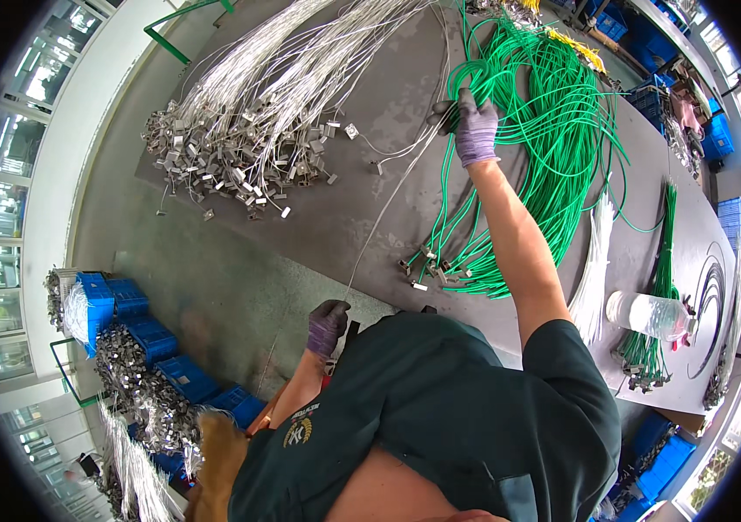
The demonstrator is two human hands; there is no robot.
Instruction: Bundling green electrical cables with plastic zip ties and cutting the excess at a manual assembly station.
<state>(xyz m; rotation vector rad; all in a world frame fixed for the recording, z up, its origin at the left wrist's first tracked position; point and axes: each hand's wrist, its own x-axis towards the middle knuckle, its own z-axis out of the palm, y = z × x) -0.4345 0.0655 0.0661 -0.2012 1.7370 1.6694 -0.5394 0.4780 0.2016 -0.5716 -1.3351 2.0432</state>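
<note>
Both my hands wear purple-and-grey gloves. Low at the table's near edge, my left hand [329, 328] is closed on the end of a thin pale wire [377, 224] that runs up the table. Farther forward, my right hand [475, 126] is closed around several pale wires, its thumb on their left side; exactly how many is hidden. Loose ends of these wires with small metal connectors [351, 131] lie left of it. Just beyond and beside it spreads a large heap of green cables [553, 113], some looped close to its fingertips. Their metal connectors [427, 265] lie nearer me.
Silvery wires [275, 65] with a pile of metal connectors [240, 161] cover the table's far left. To the right lie a white wire bundle [595, 265], a green bundle [668, 235] and a clear bottle [649, 315]. Blue crates [183, 376] stand on the floor at left.
</note>
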